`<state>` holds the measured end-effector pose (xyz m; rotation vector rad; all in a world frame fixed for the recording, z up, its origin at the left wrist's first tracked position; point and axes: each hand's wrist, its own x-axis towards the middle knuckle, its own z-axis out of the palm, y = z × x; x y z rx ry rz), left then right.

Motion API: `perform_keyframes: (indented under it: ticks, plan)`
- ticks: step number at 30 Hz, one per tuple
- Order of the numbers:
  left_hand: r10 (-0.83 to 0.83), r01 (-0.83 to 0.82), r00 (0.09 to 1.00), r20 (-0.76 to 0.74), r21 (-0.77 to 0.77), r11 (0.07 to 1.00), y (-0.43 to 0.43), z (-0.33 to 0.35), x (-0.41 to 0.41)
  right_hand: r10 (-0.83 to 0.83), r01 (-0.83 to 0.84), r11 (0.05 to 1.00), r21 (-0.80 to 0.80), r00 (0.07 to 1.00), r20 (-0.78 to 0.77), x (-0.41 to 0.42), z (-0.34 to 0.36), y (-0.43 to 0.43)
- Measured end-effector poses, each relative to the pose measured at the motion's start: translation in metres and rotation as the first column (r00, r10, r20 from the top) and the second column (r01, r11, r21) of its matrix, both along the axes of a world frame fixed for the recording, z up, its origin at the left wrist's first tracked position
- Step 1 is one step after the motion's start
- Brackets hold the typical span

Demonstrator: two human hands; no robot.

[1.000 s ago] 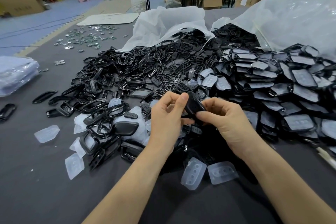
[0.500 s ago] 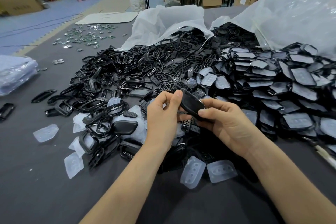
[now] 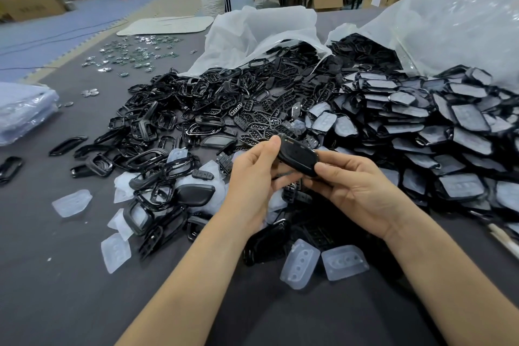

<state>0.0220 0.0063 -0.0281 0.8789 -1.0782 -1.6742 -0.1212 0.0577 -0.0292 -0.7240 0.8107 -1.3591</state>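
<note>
Turned since a second ago, the black oval plastic key-fob shell (image 3: 297,159) shows its broad face, mid-view above the grey table (image 3: 56,275). The left hand (image 3: 252,185) pinches its 9 o'clock end, the right hand (image 3: 356,191) its 3 o'clock end. Step reads as checking the fit; next likely calls for an even squeeze along the seam.
</note>
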Motion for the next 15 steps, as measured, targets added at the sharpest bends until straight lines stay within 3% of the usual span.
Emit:
perform_keyframes:
  ticks: [9,15]
  plan:
    - [-0.091,0.109,0.983,-0.161,0.108,0.988,-0.0028,0.0027,0.0041,-0.183,0.182,0.983,0.033,0.982,0.044,-0.0043,0.0015,-0.0032]
    - [-0.098,0.109,0.988,-0.117,0.095,0.989,-0.0032,0.0009,0.0036,-0.225,0.225,0.971,0.078,0.974,-0.002,-0.0015,0.0021,-0.0021]
